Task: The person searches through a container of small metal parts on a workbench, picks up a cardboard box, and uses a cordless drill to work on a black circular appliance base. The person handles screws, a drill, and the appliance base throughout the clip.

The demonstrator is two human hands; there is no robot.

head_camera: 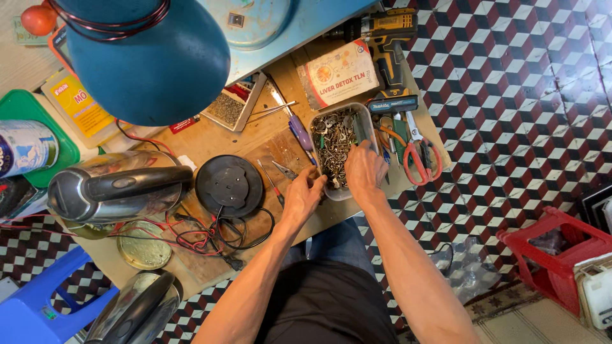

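A clear plastic tub (pixel 366 118) full of small metal parts, screws and bits is sitting on the wooden tabletop (pixel 210 137), just right of the picture's centre. The right hand (pixel 364 171) is resting at the tub's 5 o'clock corner, fingers loosely bent and dipping into the parts; whether it is pinching anything cannot be told. The left hand (pixel 305 193) is lying at the tub's 7 o'clock, fingers curled against its near wall, touching the rim.

At 9 o'clock from the tub, a purple-handled screwdriver (pixel 299 130) is lying, and small pliers (pixel 284 169) are sitting beside the left hand. Farther at 9 o'clock, a round black kettle base (pixel 229 186) is trailing its cord, with a steel kettle (pixel 118 185) lying on its side beyond it. At 3 o'clock, red-handled scissors (pixel 421 159) are lying near the table edge. At 12 o'clock, a yellow and black cordless drill (pixel 389 38) is resting. A big blue lamp shade (pixel 150 60) is hanging over the table at 10 o'clock.
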